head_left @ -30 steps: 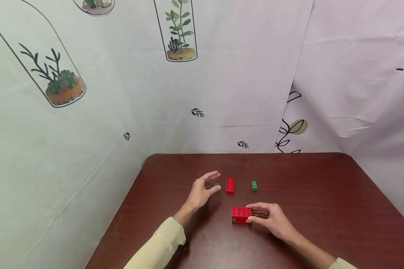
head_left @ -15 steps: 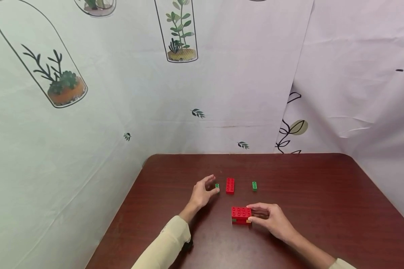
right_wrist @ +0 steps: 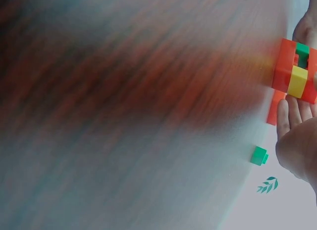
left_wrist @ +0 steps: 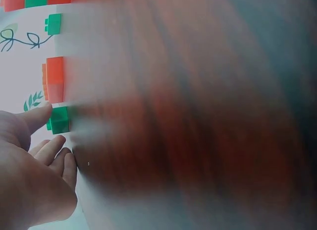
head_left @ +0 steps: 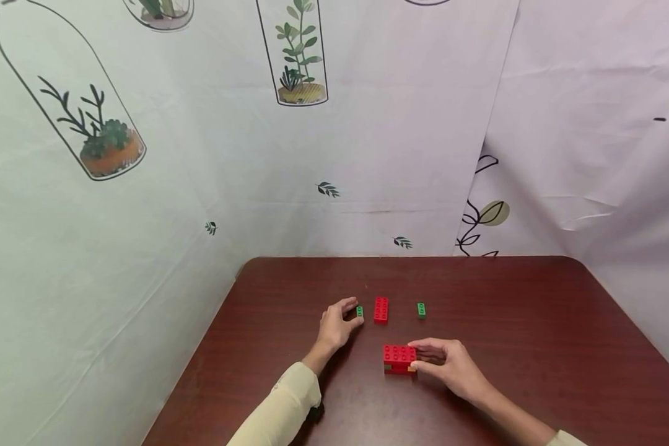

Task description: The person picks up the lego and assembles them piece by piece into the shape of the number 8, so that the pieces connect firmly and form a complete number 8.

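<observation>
My right hand [head_left: 456,368] pinches the right end of a block of stacked toy bricks [head_left: 399,353] between thumb and fingers. Red bricks form its top and bottom; a yellow brick [right_wrist: 297,82] and a green one [right_wrist: 302,50] lie between them. Farther back, my left hand [head_left: 334,326] has thumb and fingers spread around a small green brick [head_left: 359,311]. In the left wrist view the thumb overlaps this green brick [left_wrist: 60,120], while the other fingers stand apart from it, below.
A loose red eight-stud brick [head_left: 381,310] lies just right of the small green one. Another green brick [head_left: 421,310] lies farther right. Everything rests on a dark brown table [head_left: 507,297], with a printed white cloth [head_left: 401,155] hanging behind and along the sides.
My left hand has come down and slightly toward me beside the small green brick, uncovering more of it. My right hand keeps its grip on the block in the same spot.
</observation>
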The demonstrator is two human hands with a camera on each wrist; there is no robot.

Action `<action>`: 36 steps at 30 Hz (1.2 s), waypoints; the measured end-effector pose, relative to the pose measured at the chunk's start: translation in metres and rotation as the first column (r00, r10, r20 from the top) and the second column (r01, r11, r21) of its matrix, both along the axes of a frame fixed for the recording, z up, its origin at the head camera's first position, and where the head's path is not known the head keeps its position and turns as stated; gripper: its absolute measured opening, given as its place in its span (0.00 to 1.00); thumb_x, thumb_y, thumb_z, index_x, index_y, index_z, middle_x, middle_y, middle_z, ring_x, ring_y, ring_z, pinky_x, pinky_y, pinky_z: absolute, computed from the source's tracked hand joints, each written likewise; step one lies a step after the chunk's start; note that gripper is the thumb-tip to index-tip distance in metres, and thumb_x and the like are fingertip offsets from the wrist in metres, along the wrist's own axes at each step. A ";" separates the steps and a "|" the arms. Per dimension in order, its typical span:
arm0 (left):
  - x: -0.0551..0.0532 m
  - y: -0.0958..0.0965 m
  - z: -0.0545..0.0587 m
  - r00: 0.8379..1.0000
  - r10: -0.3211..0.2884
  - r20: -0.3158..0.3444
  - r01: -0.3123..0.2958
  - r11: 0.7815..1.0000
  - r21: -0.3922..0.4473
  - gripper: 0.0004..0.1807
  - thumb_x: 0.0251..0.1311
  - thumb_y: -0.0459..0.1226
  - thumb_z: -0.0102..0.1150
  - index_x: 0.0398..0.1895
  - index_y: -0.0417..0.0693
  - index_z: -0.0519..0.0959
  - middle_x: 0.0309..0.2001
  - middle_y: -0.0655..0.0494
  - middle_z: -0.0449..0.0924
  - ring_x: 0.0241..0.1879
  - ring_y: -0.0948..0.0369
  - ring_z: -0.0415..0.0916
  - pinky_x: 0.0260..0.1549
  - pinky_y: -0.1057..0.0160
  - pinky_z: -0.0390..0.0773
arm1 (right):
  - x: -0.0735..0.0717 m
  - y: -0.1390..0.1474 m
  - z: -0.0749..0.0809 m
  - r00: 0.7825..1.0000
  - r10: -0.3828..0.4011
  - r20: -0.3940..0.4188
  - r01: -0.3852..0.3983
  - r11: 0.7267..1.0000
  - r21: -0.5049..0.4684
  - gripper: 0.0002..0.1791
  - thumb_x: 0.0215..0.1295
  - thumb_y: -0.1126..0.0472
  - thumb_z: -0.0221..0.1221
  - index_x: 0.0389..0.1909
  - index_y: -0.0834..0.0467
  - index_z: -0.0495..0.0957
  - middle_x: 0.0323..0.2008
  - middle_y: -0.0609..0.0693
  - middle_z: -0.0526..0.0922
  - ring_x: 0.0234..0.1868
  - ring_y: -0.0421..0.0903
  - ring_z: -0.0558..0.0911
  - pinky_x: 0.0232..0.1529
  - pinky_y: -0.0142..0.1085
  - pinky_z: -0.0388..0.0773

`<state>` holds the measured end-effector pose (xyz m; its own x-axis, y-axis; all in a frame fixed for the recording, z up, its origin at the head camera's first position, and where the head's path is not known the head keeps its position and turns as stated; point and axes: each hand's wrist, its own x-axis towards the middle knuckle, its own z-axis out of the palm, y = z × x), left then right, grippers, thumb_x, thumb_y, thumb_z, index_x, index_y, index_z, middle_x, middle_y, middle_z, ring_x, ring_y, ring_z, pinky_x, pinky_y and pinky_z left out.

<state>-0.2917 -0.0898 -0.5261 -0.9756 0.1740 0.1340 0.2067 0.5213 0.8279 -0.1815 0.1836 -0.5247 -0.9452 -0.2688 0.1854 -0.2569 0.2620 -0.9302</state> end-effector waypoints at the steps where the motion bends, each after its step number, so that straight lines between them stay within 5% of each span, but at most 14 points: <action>1: 0.000 0.000 0.000 1.000 0.001 0.000 -0.001 1.000 -0.008 0.29 0.67 0.33 0.73 0.71 0.40 0.78 0.63 0.49 0.84 0.71 0.47 0.73 0.70 0.39 0.68 | 0.000 0.000 0.000 1.000 -0.001 -0.001 0.001 1.000 0.001 0.21 0.63 0.62 0.76 0.55 0.66 0.86 0.50 0.59 0.90 0.48 0.44 0.90 0.47 0.28 0.84; 24: -0.001 0.002 -0.002 0.998 0.038 -0.042 -0.041 0.997 -0.072 0.22 0.65 0.36 0.75 0.62 0.46 0.85 0.53 0.52 0.90 0.63 0.50 0.81 0.64 0.41 0.75 | 0.001 0.000 0.003 0.999 0.008 0.033 -0.008 1.000 -0.003 0.22 0.64 0.61 0.75 0.57 0.65 0.85 0.52 0.58 0.89 0.50 0.46 0.90 0.49 0.29 0.84; 36: -0.001 -0.009 0.008 0.996 -0.088 -0.027 0.084 0.989 -0.123 0.21 0.69 0.38 0.72 0.62 0.43 0.85 0.53 0.50 0.90 0.61 0.50 0.83 0.66 0.39 0.72 | 0.001 -0.001 0.004 1.000 0.000 0.029 0.000 1.000 0.002 0.22 0.64 0.62 0.75 0.57 0.66 0.86 0.52 0.58 0.89 0.49 0.45 0.90 0.49 0.31 0.85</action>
